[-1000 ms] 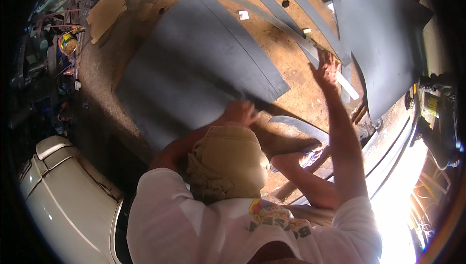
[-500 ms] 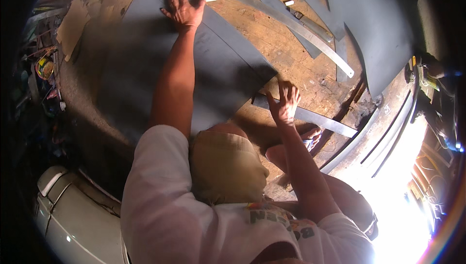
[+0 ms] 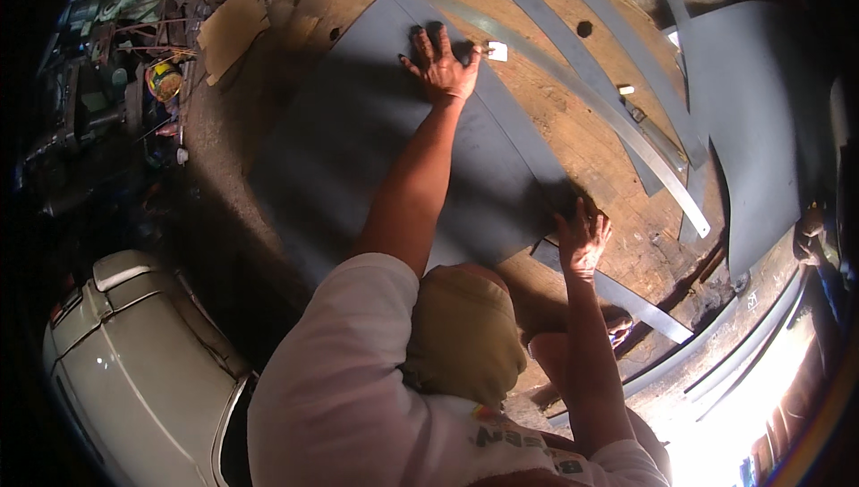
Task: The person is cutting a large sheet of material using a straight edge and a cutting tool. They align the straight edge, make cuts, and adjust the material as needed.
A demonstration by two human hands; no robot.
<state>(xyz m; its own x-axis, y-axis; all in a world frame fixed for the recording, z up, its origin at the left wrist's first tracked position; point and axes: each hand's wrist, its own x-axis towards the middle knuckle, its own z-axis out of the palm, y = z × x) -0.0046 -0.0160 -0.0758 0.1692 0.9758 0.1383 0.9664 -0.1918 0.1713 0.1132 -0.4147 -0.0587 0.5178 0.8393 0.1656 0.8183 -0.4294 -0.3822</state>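
A large dark grey sheet [image 3: 358,129] lies flat on the brown wooden board [image 3: 537,142], a thin line running along its right side. My left hand [image 3: 445,66] presses on its far part with fingers spread. Beside that thumb, at the sheet's edge, is a small white piece [image 3: 497,51]; whether the thumb touches it I cannot tell. My right hand [image 3: 586,241] is at the sheet's near right corner, fingers apart, fingertips partly in shadow. Below this hand a narrow metal strip [image 3: 644,308] reaches out to the right, its other end near the sheet.
A long metal straightedge [image 3: 608,111] crosses the board, with grey strips [image 3: 537,12] beyond it. Another large grey sheet [image 3: 752,129] stands at the right. Cluttered scrap [image 3: 107,84], a cardboard piece [image 3: 233,30] and a pale vehicle-like body [image 3: 143,371] are on the left.
The whole view has shifted, so the sheet and both hands appear farther right and lower. My left hand stays spread on the sheet; my right hand stays by its corner.
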